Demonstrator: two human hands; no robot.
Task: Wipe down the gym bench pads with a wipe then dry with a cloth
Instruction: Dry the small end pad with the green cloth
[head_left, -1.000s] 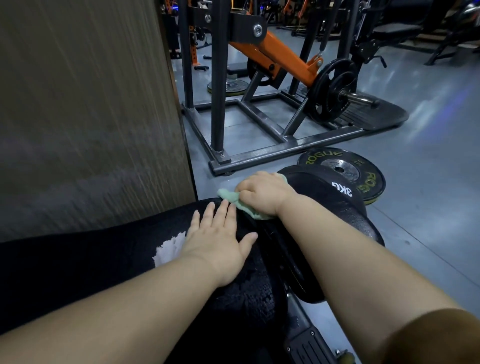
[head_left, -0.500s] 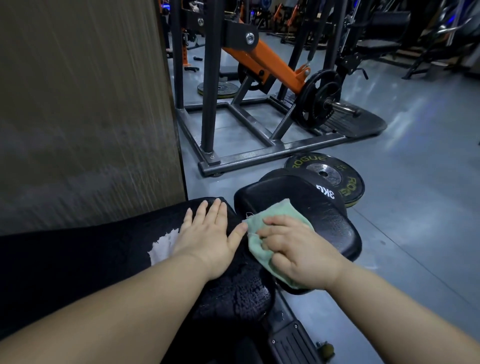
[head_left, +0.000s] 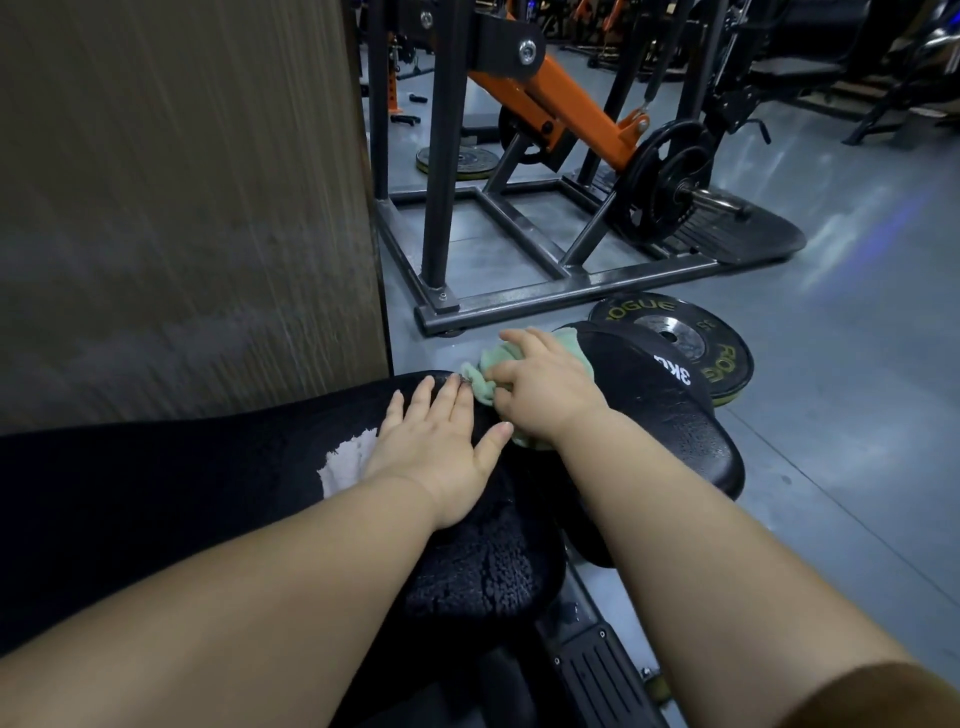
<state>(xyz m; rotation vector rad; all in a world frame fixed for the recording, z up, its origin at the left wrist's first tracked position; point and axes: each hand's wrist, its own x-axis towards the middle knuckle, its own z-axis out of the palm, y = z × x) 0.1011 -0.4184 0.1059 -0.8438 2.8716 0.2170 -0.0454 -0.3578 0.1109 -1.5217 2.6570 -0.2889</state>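
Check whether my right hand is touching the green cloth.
Touching. The head view shows the right hand gripping the bunched green cloth, its fingers curled over it with no gap.

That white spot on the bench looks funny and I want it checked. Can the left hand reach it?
Probably yes. The left hand lies flat on the long pad, its edge right beside the white spot, with nothing between them.
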